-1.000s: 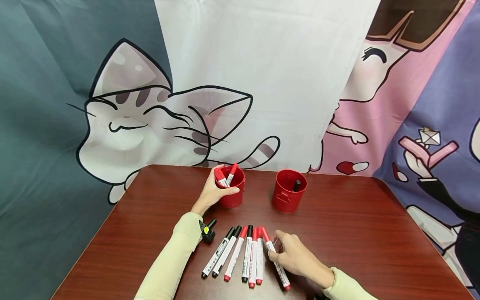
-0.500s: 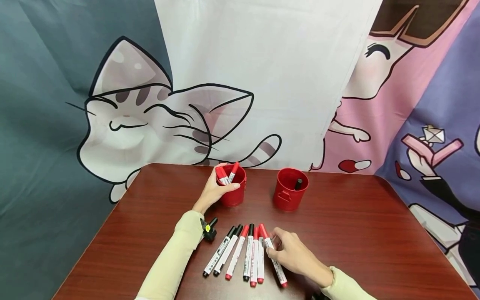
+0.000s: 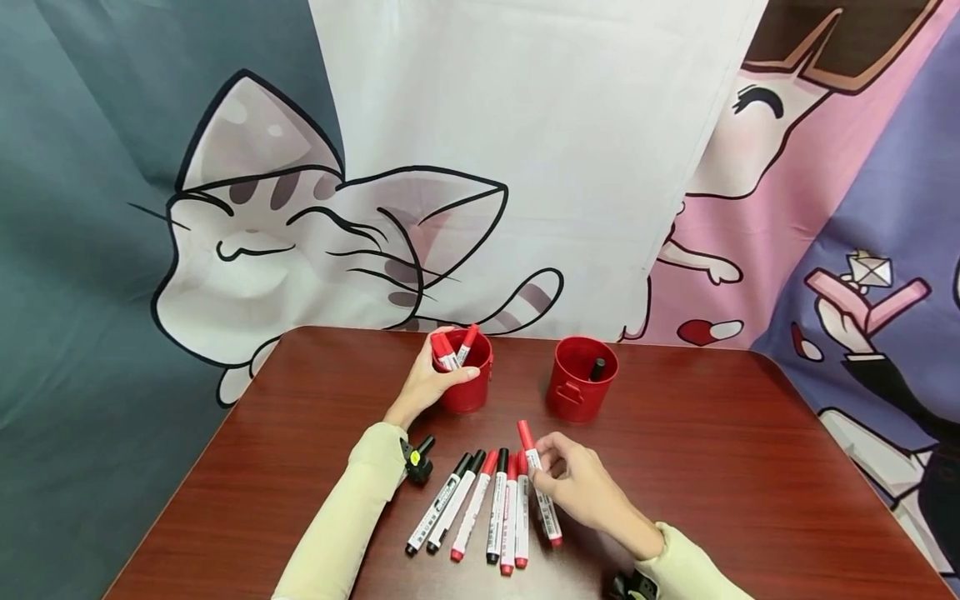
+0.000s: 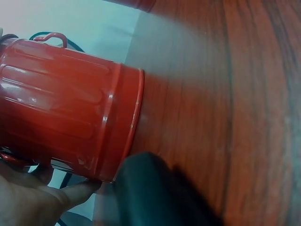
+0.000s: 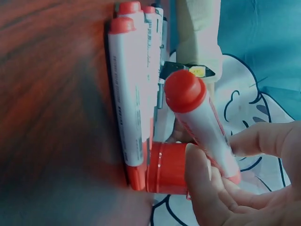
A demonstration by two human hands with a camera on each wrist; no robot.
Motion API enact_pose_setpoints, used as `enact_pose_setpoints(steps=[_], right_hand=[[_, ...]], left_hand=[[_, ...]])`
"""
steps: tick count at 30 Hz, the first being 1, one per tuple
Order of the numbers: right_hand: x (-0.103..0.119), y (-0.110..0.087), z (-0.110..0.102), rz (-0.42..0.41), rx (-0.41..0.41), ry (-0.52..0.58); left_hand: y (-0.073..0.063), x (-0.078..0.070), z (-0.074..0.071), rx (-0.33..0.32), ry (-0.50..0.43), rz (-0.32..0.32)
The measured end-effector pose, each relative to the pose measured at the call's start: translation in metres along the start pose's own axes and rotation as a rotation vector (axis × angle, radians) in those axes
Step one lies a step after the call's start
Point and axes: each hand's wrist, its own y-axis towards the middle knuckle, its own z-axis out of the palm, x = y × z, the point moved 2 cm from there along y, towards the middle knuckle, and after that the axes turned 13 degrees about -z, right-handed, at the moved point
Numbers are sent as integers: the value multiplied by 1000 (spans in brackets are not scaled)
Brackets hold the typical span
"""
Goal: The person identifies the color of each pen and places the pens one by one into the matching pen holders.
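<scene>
My left hand point(image 3: 423, 385) grips the left red bucket point(image 3: 467, 395) by its side, thumb across the near rim. Two red-capped markers point(image 3: 444, 351) stick out of it. In the left wrist view the bucket point(image 4: 61, 103) appears sideways, with fingers point(image 4: 75, 194) against it. My right hand point(image 3: 581, 483) pinches a red-capped whiteboard marker point(image 3: 549, 518) between thumb and fingers, off the table. In the right wrist view this marker point(image 5: 207, 129) points its red end at the camera. Left of that hand, several red and black markers point(image 3: 472, 515) lie side by side on the table.
A second red bucket point(image 3: 573, 396) stands at the back right of the brown table point(image 3: 712, 467), with a black marker point(image 3: 597, 369) inside. A cartoon-printed cloth point(image 3: 600, 167) hangs behind the table edge. Black devices are strapped to both wrists.
My right hand has raised the red-capped marker off the table and moved it slightly forward, away from the row. The left hand stays on its bucket.
</scene>
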Motion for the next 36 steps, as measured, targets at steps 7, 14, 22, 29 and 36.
enact_pose_setpoints(steps=[7, 14, 22, 29, 36], right_hand=[[2, 8, -12, -45, -95, 78], [6, 14, -13, -114, -141, 113], [30, 16, -19, -231, -184, 162], [5, 27, -12, -275, -194, 177], [30, 38, -18, -292, -210, 184]], left_hand=[[0, -6, 1, 28, -9, 28], [13, 14, 1, -15, 9, 34], [-2, 0, 0, 20, -26, 22], [-9, -7, 0, 24, -19, 34], [7, 14, 0, -1, -32, 27]])
